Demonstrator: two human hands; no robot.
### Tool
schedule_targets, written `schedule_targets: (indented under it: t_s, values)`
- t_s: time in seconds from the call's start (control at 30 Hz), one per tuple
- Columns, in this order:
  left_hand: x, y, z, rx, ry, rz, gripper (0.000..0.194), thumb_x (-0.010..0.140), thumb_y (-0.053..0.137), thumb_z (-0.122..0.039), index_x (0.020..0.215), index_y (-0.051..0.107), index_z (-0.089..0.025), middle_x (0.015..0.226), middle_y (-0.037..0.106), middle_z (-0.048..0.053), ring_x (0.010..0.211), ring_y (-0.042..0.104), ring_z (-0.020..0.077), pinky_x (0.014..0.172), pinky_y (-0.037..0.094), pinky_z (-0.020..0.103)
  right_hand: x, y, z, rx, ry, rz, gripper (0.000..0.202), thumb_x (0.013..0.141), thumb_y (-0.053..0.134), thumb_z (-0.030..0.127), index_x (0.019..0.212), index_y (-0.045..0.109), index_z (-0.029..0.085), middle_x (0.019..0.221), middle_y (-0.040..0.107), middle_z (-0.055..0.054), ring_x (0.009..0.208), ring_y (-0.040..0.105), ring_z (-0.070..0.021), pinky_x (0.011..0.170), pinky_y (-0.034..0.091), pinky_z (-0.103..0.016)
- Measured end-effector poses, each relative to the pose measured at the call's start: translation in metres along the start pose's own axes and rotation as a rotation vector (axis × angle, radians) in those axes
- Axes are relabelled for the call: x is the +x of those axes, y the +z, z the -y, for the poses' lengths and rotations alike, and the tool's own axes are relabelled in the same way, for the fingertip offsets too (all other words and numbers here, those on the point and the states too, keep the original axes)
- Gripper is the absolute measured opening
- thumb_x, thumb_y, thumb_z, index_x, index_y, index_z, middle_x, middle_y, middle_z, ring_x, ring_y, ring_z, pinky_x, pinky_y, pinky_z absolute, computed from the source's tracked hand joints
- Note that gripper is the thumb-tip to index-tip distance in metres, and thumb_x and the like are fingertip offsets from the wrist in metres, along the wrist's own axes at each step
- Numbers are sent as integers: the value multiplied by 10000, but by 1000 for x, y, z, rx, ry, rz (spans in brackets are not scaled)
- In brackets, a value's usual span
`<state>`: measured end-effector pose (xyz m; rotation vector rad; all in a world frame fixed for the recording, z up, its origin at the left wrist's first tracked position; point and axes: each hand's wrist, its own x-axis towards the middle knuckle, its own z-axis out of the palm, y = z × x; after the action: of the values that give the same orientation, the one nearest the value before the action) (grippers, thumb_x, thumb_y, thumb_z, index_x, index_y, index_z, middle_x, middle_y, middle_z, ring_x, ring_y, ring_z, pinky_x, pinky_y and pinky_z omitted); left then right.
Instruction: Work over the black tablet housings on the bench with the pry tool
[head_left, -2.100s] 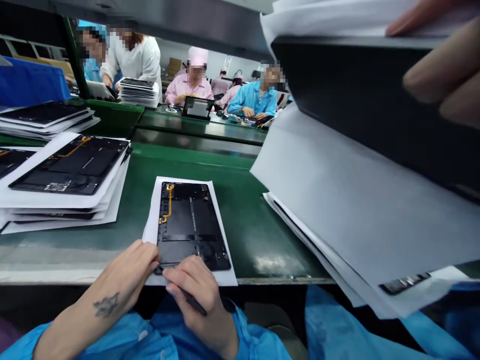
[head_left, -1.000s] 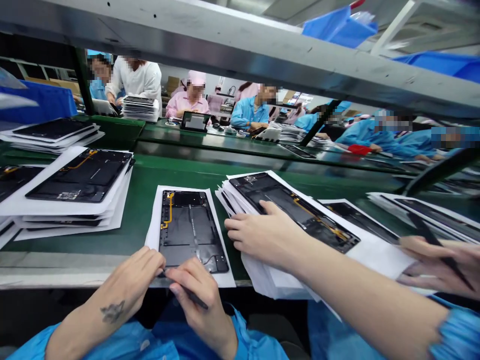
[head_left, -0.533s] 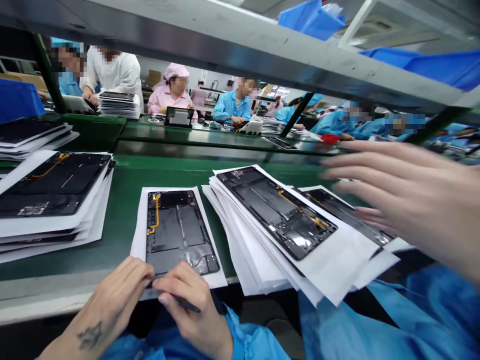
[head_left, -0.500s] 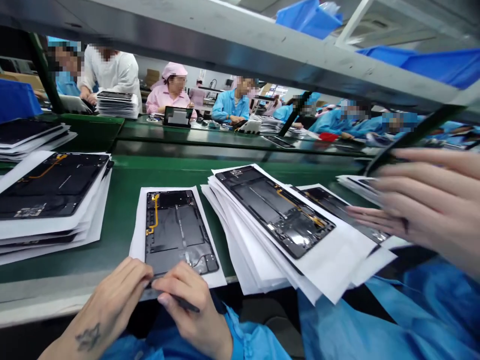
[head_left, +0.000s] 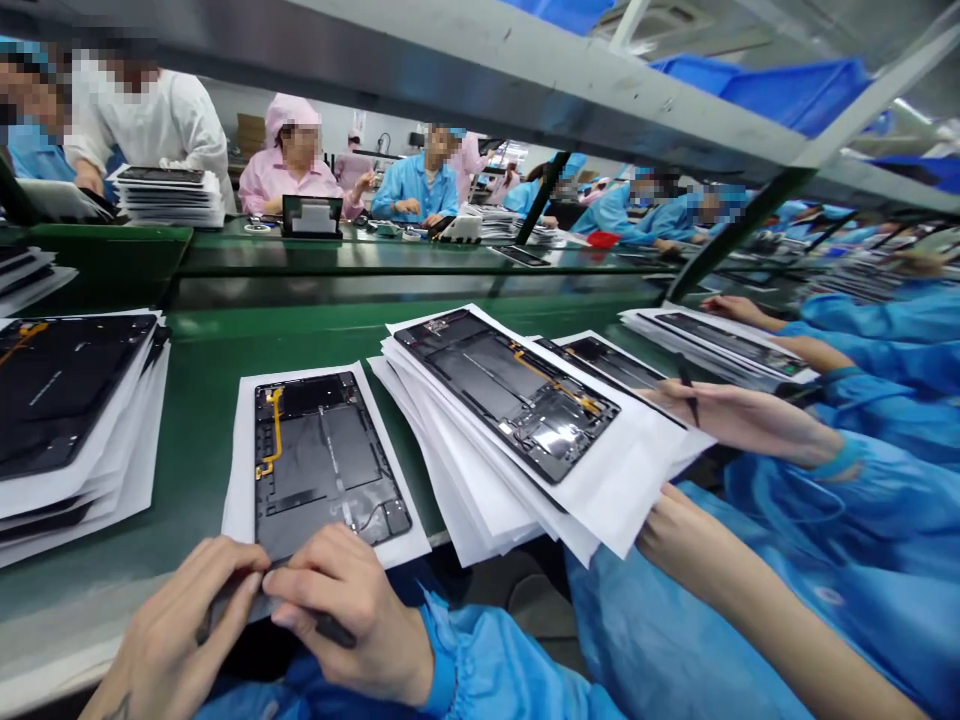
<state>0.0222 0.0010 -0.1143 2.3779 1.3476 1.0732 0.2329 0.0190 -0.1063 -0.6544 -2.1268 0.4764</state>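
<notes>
A black tablet back housing [head_left: 307,465] with an orange flex cable [head_left: 276,430] lies on a white paper sheet [head_left: 238,455] near the bench's front edge. At its near left corner my left hand [head_left: 187,610] has its fingers pinched together; what they grip is hidden. Close beside it, my right hand [head_left: 356,605] is closed around a slim black tool [head_left: 334,630], whose dark end sticks out below the fingers. The fingertips of both hands nearly meet at the housing's near edge.
Stacks of housings and paper stand to the left [head_left: 71,390] and right [head_left: 510,400]. A co-worker's hand [head_left: 742,415] holds a thin black tool at the right; that neighbour's forearm [head_left: 750,590] reaches under the right stack. A metal shelf beam [head_left: 450,70] crosses overhead.
The view has swung right, so everything sits further left. The co-worker's hand has dropped from its raised place to beside the right stack. My hands stay at the housing's near edge.
</notes>
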Motion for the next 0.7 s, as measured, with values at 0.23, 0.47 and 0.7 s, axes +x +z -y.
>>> schedule_targets:
  t_s: [0.23,0.47,0.7]
  values:
    - [5,-15,12,132,57,91,185,1010,481,-393,1109,606,-299,976,686,3,834,694,168,702,567,221,-13,-24,14,338,49,-100,390,1086,306,428,1067,618,193,815,685,-57,858,672,-157,845,567,-322]
    - [108,-42,-12,304,208,157,312,1032,379,-441,1117,622,-265,1099,658,52,992,630,236,826,511,336,-74,-72,34,258,294,-323,303,1056,447,408,1134,685,237,733,593,-4,633,547,-120,585,467,-240]
    - [185,-37,-30,495,222,147,278,1008,383,-323,1019,634,-206,1034,662,71,958,624,236,787,491,336,-36,-64,18,-113,308,-23,533,1034,344,142,1561,328,224,1031,649,-61,867,642,-158,830,551,-290]
